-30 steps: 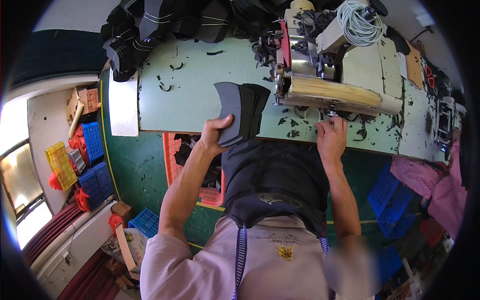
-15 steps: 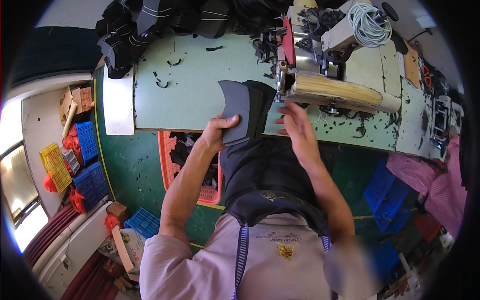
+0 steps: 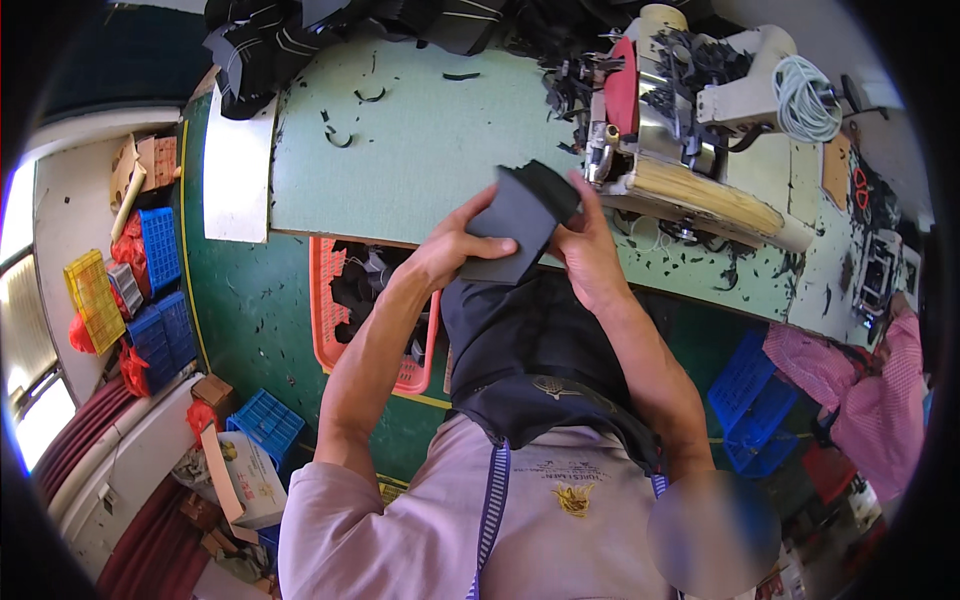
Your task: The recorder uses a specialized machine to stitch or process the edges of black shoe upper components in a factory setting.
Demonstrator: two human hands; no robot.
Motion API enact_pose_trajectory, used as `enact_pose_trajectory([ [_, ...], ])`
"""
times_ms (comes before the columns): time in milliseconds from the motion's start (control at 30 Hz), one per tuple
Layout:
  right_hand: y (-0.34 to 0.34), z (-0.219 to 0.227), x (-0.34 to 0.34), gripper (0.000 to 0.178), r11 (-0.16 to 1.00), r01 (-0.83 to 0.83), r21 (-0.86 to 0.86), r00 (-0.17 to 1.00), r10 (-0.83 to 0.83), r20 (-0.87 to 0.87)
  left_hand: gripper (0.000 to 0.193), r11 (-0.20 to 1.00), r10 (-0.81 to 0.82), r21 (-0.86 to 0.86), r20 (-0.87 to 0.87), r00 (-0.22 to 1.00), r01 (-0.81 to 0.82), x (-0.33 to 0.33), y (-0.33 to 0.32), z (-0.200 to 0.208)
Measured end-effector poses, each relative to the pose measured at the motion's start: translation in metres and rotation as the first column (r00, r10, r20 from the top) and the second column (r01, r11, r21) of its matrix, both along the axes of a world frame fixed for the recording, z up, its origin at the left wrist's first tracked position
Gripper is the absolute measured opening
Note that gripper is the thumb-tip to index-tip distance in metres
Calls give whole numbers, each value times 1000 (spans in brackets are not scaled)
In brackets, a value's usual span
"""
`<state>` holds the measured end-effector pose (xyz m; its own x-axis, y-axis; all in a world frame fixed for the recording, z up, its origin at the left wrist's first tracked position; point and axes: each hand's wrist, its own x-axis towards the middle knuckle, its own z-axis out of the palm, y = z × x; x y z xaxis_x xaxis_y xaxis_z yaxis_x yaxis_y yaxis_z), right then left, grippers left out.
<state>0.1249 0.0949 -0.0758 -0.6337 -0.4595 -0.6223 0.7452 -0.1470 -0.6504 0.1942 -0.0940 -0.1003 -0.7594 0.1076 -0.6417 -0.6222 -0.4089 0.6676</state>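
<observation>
A stack of dark grey, flat cut pieces [image 3: 519, 228] is held over the near edge of the pale green worktable, in front of my apron. My left hand [image 3: 448, 248] grips its left side, thumb lying across the top piece and fingers underneath. On the right side, my right hand [image 3: 590, 250] is closed on the edge of the same stack, with its fingers partly behind the black pieces at the back. Just beyond my right hand stands a cream machine [image 3: 735, 100] with a red guard [image 3: 621, 88] and a worn wooden ledge [image 3: 695, 192].
Black pieces with pale lines [image 3: 262, 58] lie heaped at the table's far left. Dark scraps [image 3: 340, 138] are scattered over the tabletop. A salmon-pink basket [image 3: 325, 330] with dark pieces stands below its edge. At right, a person in a pink checked garment [image 3: 890, 385] sits near another machine.
My right hand has come in from beside the stack and now holds its right edge. The stack has turned and tilted between both hands. The view has shifted slightly.
</observation>
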Motion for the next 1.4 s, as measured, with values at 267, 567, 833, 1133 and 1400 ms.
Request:
enact_pose_trajectory([
  [267, -18, -27, -2, 78, 812, 163, 561, 789, 233, -568, 77, 788, 201, -443, -472, 858, -428, 14, 23, -21],
  [567, -51, -14, -17, 66, 689, 276, 670, 625, 401, -670, 47, 839, 475, -213, -159, 866, -500, -9, 28, -20],
  [833, -56, -29, -39, 61, 640, 231, 733, 658, 452, -602, 55, 573, 340, -687, -296, 892, -446, -27, -17, -45],
  [1133, -39, 7, -40, 35, 956, 292, -27, 903, -285, -320, 72, -298, 71, -936, -220, 973, -189, -47, -35, -52],
  [1400, 16, 43, -26, 33, 958, -35, -286, 871, 170, 460, 93, 946, 274, 266, -358, 893, -184, -31, 44, 66],
])
